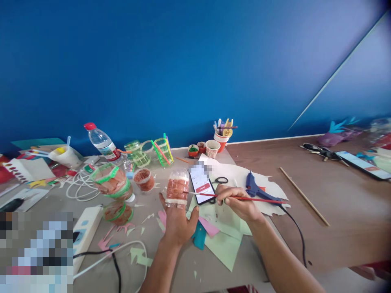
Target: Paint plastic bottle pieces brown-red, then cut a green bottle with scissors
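Note:
My left hand (176,221) has its fingers pushed up inside a cut plastic bottle piece (178,188) painted reddish-brown, holding it upright over the table. My right hand (236,201) pinches a thin red-handled paintbrush (244,198), its tip touching the bottle piece's right side. A phone (202,187) with a lit screen lies just behind the brush. Black scissors (220,180) and a blue glue gun (255,189) lie on white paper (235,173) beyond my right hand.
Left are other painted bottle pieces (112,182), a small painted cup (144,179), a water bottle (103,143), green-taped bottle sections (152,151), cables (80,187) and a power strip (86,230). Paper scraps (224,244) lie near. Paint cups (213,147), a wooden stick (304,196), another phone (363,164).

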Demonstrator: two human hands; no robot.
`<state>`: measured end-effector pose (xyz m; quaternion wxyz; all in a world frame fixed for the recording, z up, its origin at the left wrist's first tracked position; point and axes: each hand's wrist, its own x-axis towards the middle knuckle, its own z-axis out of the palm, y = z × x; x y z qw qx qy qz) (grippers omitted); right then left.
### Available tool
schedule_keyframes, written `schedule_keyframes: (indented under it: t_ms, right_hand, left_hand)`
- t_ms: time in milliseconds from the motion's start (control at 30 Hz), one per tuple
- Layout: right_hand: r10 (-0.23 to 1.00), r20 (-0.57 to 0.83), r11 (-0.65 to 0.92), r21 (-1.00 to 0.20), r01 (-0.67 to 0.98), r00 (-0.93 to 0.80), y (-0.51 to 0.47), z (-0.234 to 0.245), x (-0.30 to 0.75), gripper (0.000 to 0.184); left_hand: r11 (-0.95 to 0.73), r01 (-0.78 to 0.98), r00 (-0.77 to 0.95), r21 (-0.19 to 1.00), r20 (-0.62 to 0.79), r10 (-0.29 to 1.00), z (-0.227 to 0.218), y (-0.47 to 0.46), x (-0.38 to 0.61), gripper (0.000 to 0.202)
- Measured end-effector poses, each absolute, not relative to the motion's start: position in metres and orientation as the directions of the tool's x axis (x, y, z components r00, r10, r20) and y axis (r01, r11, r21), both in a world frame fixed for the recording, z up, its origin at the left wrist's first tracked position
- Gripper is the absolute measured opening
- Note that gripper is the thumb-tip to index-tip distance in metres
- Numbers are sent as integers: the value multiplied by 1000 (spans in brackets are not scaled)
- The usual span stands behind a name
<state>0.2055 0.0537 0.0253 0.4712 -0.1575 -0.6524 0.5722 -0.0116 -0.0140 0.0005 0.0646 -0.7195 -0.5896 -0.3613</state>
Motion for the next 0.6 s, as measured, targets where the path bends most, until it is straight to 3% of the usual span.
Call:
schedule_keyframes:
  t_ms: [100, 600]
  right_hand:
    - [715, 441, 292, -893, -343, -542, 52, 29, 198, 18]
    - [709, 451, 345, -892, -292, -542, 54, 31, 205, 19]
  left_hand:
    - [-299, 911, 80, 283, 590, 804, 0, -13, -10, 56]
    - [-282, 911, 58, 301, 584, 809, -1, -12, -10, 57]
